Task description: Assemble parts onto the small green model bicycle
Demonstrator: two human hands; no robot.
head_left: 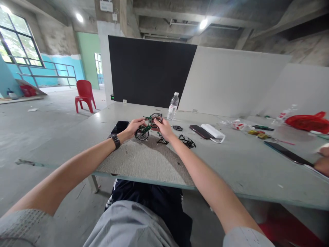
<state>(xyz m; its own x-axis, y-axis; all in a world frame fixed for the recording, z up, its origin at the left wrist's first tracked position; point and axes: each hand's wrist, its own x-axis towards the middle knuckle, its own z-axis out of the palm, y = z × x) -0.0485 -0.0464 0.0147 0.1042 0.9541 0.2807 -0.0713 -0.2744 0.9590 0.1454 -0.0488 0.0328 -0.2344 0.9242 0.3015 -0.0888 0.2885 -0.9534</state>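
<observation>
Over the near part of the table, a small green model bicycle with black spoked wheels is held between both hands. My left hand is closed around its left side, just above one wheel. On the other side, my right hand pinches the bicycle near its raised second wheel. Below that hand is a small black stand-like part. To its right lie a loose black wheel and a cluster of black bicycle parts. Fingers partly hide the frame.
A water bottle stands behind the hands. A dark phone and white power bank lie right; a black object lies left. Another person's hand is at the far right, near a dark tablet. A black panel rises behind.
</observation>
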